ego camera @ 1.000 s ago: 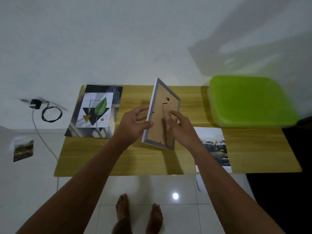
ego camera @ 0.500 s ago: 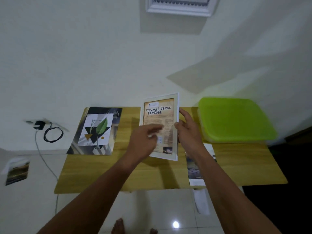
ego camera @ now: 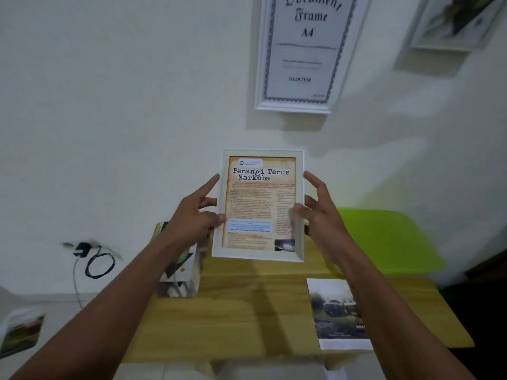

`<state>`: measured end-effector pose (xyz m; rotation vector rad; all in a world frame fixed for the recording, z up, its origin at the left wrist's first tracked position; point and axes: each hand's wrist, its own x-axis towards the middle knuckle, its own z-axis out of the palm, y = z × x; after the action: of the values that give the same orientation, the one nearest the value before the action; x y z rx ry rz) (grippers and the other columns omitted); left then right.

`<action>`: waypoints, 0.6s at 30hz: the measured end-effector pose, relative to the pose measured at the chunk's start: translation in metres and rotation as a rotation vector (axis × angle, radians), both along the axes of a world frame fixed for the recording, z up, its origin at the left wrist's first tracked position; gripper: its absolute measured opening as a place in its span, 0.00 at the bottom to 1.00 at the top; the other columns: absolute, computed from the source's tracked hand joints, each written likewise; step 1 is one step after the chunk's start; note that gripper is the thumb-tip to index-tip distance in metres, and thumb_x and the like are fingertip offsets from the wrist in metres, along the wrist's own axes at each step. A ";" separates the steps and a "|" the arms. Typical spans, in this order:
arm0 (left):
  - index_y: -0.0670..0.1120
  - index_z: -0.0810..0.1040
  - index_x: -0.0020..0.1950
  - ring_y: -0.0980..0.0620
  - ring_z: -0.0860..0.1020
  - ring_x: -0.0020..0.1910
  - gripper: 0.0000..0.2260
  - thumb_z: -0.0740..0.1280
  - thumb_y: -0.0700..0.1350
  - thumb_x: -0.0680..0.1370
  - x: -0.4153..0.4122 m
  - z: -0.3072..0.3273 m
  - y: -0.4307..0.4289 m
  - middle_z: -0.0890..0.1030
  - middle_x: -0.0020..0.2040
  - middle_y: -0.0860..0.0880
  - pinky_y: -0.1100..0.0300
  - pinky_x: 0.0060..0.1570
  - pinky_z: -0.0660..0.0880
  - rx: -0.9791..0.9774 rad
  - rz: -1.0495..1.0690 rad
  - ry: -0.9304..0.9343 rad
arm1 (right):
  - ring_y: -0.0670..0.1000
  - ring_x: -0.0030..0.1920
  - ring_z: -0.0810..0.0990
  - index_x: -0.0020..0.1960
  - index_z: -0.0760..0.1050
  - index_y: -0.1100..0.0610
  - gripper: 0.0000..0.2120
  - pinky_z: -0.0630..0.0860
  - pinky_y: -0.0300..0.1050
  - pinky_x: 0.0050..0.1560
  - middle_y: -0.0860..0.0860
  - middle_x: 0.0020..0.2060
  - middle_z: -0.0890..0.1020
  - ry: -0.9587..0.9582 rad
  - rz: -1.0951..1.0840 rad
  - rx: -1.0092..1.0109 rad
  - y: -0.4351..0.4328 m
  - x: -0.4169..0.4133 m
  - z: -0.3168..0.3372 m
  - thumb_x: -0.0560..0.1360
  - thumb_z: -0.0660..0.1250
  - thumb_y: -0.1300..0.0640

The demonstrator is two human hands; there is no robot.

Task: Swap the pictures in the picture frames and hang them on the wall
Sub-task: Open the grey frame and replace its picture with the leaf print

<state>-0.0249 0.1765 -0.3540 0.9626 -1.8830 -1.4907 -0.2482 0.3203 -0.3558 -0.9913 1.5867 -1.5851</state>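
Upright, long axis vertical, the picture frame [ego camera: 260, 205] faces the camera, left hand [ego camera: 192, 219] and right hand [ego camera: 322, 215] gripping its sides

**Bare forearms and grips**

The left forearm [ego camera: 109, 305] and right forearm [ego camera: 384, 305] are uncovered along all their visible length, slim and tapering to the wrists. The left grip [ego camera: 192, 223] and right grip [ego camera: 323, 220] are bare as well, with long fingers.

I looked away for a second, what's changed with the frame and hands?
The small white frame was turned from backing-side to picture-side facing the camera and raised in front of the wall. The right hand left the backing and now grips the right edge; the left hand keeps the left edge. The leaf print, car photo and green container stayed on the table.
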 end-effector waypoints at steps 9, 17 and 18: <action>0.66 0.56 0.77 0.48 0.85 0.48 0.42 0.70 0.33 0.74 0.066 0.106 -0.062 0.79 0.59 0.47 0.47 0.48 0.82 -0.243 0.013 0.074 | 0.52 0.51 0.84 0.77 0.53 0.42 0.45 0.83 0.52 0.50 0.50 0.57 0.80 0.324 0.150 -0.082 -0.080 0.042 0.107 0.73 0.68 0.74; 0.66 0.53 0.77 0.53 0.83 0.48 0.41 0.69 0.35 0.76 0.095 0.184 -0.141 0.79 0.55 0.51 0.58 0.40 0.82 -0.426 0.110 0.106 | 0.51 0.52 0.82 0.76 0.55 0.39 0.45 0.83 0.53 0.49 0.50 0.55 0.78 0.477 0.093 -0.226 -0.175 0.078 0.189 0.71 0.71 0.72; 0.65 0.53 0.77 0.53 0.83 0.48 0.40 0.68 0.35 0.76 0.097 0.194 -0.152 0.79 0.54 0.52 0.59 0.39 0.81 -0.443 0.125 0.119 | 0.51 0.52 0.82 0.75 0.55 0.38 0.45 0.83 0.53 0.48 0.52 0.55 0.78 0.489 0.084 -0.240 -0.188 0.081 0.198 0.71 0.71 0.71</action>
<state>0.0718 0.0249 -0.1599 0.7484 -1.9141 -0.9749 -0.1677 0.1327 -0.1576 -1.6535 1.6583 -1.5775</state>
